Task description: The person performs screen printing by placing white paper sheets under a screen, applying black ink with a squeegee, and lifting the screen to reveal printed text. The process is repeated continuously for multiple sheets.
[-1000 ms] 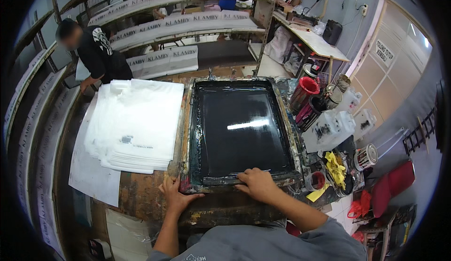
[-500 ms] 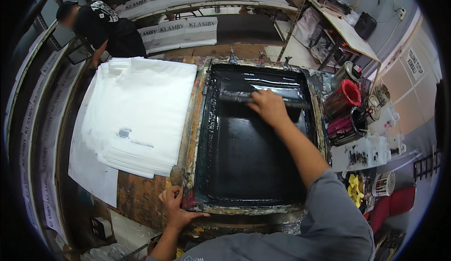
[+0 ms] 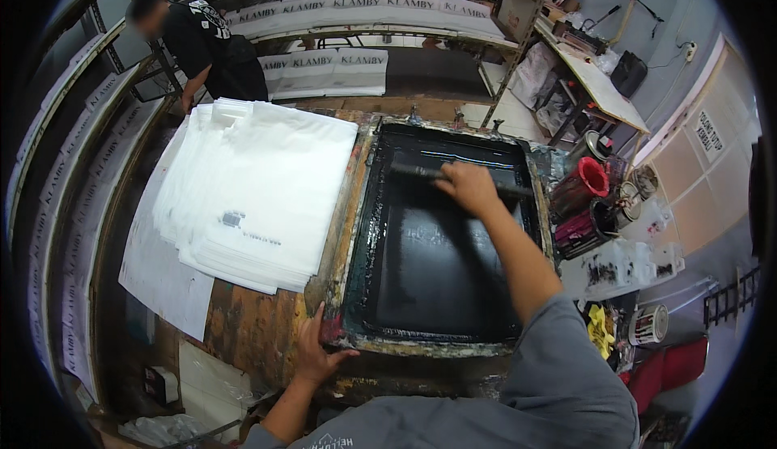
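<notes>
A screen-printing frame (image 3: 429, 347), its mesh coated in black ink, lies on the paint-stained table in front of me. My right hand (image 3: 471, 187) is closed around the middle of a long black squeegee (image 3: 414, 172), which spans the far part of the mesh from side to side. At the frame's near left corner rests my left hand (image 3: 314, 355), fingers stretched away from me and thumb out to the right, touching the edge. Left of the frame sits a stack of white sheets (image 3: 267, 166) with a small dark print on top.
Ink-smeared containers and a red-rimmed bucket (image 3: 593, 175) stand close on the right, near a yellow crumpled wrapper (image 3: 599, 332). Racks (image 3: 89, 198) of printed white material line the left and back. Another person (image 3: 212, 48) stands at the far left.
My left hand's fingers have straightened along the frame's left edge. The right hand still grips the squeegee at the far part of the mesh. The whole view has shifted slightly.
</notes>
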`<state>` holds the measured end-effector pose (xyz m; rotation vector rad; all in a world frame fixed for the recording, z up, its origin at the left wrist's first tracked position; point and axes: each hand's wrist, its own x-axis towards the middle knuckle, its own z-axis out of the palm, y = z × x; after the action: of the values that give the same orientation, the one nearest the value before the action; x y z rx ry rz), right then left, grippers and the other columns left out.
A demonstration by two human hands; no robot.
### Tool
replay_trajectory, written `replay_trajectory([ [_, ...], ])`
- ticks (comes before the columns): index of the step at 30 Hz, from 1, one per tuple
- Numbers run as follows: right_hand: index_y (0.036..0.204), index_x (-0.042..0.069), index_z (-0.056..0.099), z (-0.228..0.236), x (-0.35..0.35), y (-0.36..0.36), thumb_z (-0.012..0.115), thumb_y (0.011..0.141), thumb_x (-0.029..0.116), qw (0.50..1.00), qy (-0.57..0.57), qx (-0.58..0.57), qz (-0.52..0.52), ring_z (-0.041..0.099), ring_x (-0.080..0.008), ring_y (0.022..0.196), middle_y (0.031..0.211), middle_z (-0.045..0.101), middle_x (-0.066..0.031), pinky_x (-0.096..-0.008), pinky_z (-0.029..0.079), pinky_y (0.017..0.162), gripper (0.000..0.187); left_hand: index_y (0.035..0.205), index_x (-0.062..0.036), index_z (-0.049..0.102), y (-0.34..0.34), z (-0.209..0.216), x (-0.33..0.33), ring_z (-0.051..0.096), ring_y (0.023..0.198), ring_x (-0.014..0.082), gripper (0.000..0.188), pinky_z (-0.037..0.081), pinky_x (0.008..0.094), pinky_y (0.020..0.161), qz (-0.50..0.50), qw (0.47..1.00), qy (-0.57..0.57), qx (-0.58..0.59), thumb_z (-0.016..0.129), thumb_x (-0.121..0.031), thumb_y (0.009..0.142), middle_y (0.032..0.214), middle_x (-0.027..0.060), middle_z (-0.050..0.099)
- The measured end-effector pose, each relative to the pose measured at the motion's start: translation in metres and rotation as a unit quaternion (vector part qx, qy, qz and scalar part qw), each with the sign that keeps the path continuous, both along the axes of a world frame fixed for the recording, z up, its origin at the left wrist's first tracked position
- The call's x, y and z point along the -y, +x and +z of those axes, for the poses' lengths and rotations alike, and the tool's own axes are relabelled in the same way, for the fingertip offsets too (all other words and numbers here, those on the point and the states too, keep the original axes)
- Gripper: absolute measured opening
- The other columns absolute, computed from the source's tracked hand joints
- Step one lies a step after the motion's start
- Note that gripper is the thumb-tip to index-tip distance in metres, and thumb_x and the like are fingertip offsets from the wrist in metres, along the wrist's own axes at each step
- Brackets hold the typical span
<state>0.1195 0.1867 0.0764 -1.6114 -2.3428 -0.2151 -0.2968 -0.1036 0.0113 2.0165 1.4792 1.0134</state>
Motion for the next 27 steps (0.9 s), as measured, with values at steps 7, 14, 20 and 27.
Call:
replay_trajectory([
  [7, 0.107, 0.011, 0.062, 0.036, 0.222, -0.068, 0.078, 0.094, 0.037, 0.997, -0.066, -0.003, -0.041, 0.071, -0.0331, 0.091, 0.098, 0.068, -0.0102, -0.0472, 0.060, 0.072, 0.033, 0.161, 0.0033, 0.044, 0.001, 0.001, -0.003, 0.061, 0.100, 0.0388, 0.126, 0.049, 0.0500, 0.094, 0.006, 1.000, 0.025, -0.005, 0.088, -0.072, 0.070, 0.108, 0.0175, 0.066],
  [14, 0.110, 0.006, 0.065, 0.116, 0.313, -0.079, 0.074, 0.096, 0.036, 0.993, -0.087, -0.077, 0.019, 0.063, -0.0332, 0.107, 0.104, 0.062, -0.0140, -0.0461, 0.060, 0.081, 0.034, 0.161, 0.0062, 0.043, 0.029, 0.050, -0.010, 0.066, 0.123, 0.0306, 0.105, 0.052, 0.0410, 0.104, -0.007, 0.975, 0.044, 0.217, 0.091, -0.051, 0.087, 0.131, 0.0203, 0.067],
  [20, 0.102, 0.005, 0.063, 0.222, 0.262, -0.084, 0.069, 0.092, 0.029, 0.987, 0.153, -0.019, -0.044, 0.060, -0.0341, 0.098, 0.098, 0.060, -0.0122, -0.0500, 0.044, 0.095, 0.026, 0.166, 0.0058, 0.031, 0.074, 0.153, -0.066, 0.059, 0.118, 0.0202, 0.086, 0.047, 0.0373, 0.108, 0.004, 0.900, 0.106, 0.423, 0.077, -0.031, 0.104, 0.140, 0.0122, 0.058],
  [27, 0.079, 0.003, 0.069, 0.296, 0.172, -0.060, 0.063, 0.096, 0.037, 0.962, 0.266, -0.054, -0.027, 0.067, -0.0369, 0.078, 0.076, 0.067, -0.0154, -0.0495, 0.046, 0.082, 0.037, 0.127, 0.0012, 0.063, 0.101, 0.098, -0.246, 0.071, 0.086, 0.0162, 0.031, 0.056, 0.0305, 0.081, 0.002, 0.940, 0.025, 0.342, 0.069, -0.025, 0.110, 0.102, 0.0096, 0.073],
])
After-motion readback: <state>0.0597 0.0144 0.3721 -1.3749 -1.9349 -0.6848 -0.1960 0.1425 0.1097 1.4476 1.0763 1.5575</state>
